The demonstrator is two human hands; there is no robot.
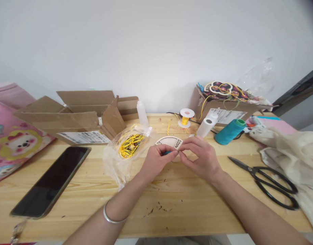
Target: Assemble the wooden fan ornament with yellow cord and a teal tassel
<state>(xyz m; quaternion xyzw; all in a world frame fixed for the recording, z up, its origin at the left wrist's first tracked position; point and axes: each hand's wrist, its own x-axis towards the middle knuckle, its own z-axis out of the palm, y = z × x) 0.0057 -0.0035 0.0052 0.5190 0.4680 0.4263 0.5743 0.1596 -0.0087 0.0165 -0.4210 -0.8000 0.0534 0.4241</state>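
At the middle of the table, a pale wooden cut-out piece (pixel 169 140) with a curved top edge and lattice openings shows behind my fingers. My left hand (pixel 158 159) is closed on this piece, thumb and index finger pinching near its right side. A bit of blue (pixel 167 152) peeks out by the left thumb; what it is, I cannot tell. Touching the same spot, my right hand (pixel 201 157) has thumb and fingertips pressed together, and whatever they pinch is too small to make out. A short twisted yellow cord (pixel 168 129) lies just beyond the wooden top edge.
Left are a black phone (pixel 51 182), an opened cardboard box (pixel 69 119) and a plastic bag of yellow cord (pixel 129 146). Right are black scissors (pixel 267 182), a teal thread cone (pixel 229 132), a yellow cord spool (pixel 186 119), a white bottle (pixel 207 126) and cream cloth (pixel 296 153).
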